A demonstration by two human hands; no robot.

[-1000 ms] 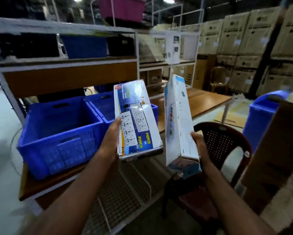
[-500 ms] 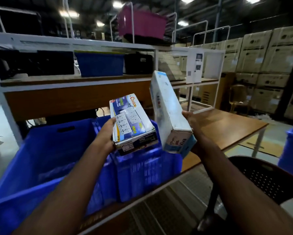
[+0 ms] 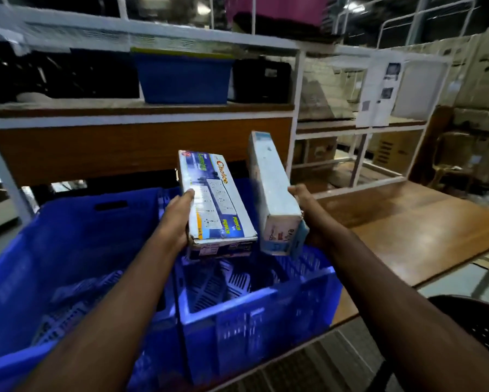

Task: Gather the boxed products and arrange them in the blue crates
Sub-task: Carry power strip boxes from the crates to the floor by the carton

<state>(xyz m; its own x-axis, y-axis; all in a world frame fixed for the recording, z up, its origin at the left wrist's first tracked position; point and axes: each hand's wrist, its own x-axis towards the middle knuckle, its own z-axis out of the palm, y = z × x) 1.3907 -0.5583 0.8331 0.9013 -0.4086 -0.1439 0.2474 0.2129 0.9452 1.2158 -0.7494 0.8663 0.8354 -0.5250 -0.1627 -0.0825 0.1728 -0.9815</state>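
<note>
Two boxed products are being held up over the small blue crate [image 3: 254, 309], which is sitting at about 6 o'clock in the view. A bigger blue crate [image 3: 67, 244] is sitting just beside it at 8 o'clock, on the wooden table [image 3: 424, 230].

The printed box [image 3: 217, 202] is being gripped along its long edge by the left hand [image 3: 178, 216], with the thumb curled on top. The white box [image 3: 277, 193] is being held on its far side by the right hand [image 3: 305, 205]; only the fingertips are being shown.

Both boxes are judged to be stiff cardboard, light, and a little smooth. They are best taken by the long sides, near the middle, so that they are not tipped.

"Choice" and "PUNCH" are being read on the printed box, beside drawn sockets. The writing on the white box is too blurred to be read.
</note>
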